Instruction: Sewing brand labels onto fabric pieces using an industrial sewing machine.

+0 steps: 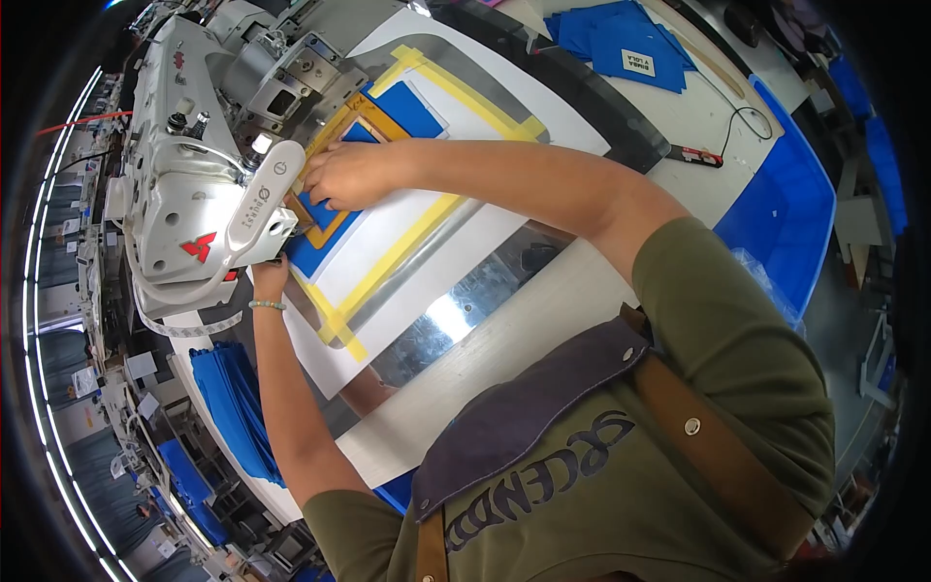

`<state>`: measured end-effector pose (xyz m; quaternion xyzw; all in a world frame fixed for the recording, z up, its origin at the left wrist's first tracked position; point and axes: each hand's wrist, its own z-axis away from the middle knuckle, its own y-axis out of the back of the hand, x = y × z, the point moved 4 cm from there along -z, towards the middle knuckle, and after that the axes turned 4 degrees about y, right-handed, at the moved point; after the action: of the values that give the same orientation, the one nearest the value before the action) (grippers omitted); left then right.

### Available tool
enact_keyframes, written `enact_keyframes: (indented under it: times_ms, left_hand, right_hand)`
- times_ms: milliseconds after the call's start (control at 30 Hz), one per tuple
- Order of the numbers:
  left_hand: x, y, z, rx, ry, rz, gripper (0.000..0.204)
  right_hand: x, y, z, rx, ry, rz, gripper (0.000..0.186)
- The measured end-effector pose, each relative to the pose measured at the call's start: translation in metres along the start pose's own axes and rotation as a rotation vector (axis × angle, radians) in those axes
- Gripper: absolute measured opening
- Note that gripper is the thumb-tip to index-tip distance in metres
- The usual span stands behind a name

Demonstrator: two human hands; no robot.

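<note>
Under a white sewing machine head [179, 218] lies a blue fabric piece [409, 111] with an amber-yellow rectangular frame [385, 123] on top of it. My right hand [349, 177] rests palm down over the frame's opening, its fingers spread on the blue fabric inside. Beside the machine's lower corner, my left hand [271, 279] reaches to the near left end of the blue fabric. Its fingertips are partly covered by the machine, so its grip is unclear. Yellow tape [402, 260] borders the white sheet [359, 335] around the fabric.
A stack of folded blue fabric [231, 403] lies by my left forearm. More blue pieces [621, 44] are at the far right, above a black-and-red pen-like tool [695, 155] with a cord. A blue plastic bin [790, 209] stands to the right.
</note>
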<state>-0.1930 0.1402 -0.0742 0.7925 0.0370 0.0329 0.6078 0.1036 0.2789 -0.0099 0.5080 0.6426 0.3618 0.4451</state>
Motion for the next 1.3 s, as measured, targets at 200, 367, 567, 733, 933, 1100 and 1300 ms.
enact_keyframes:
  times_ms: [200,367,567,733,933,1100,1300]
  left_hand:
    - [0.037,0.037,0.013,0.071,0.365,0.568,0.032]
    - [0.059,0.059,0.024,0.052,0.256,0.552,0.031]
    - [0.086,0.076,0.045,-0.033,0.282,0.564,0.03]
    - [0.123,0.093,0.052,0.059,0.16,0.551,0.028]
    - [0.174,0.121,0.067,0.091,-0.021,0.314,0.028]
    - [0.242,0.108,0.048,-0.021,-0.192,0.301,0.041]
    - [0.262,0.099,0.027,-0.068,-0.21,0.277,0.045]
  right_hand:
    - [-0.008,0.012,0.005,-0.06,0.033,-0.11,0.03]
    - [-0.018,0.018,0.014,-0.088,0.06,-0.135,0.03]
    - [-0.03,0.022,0.026,-0.09,0.11,-0.139,0.029]
    - [-0.036,0.03,0.037,-0.071,0.118,-0.106,0.03]
    - [-0.005,0.062,0.104,-0.063,-0.166,0.102,0.033]
    - [-0.014,0.05,0.127,0.08,-0.097,0.223,0.03]
    - [-0.016,0.048,0.124,0.039,-0.106,0.259,0.032]
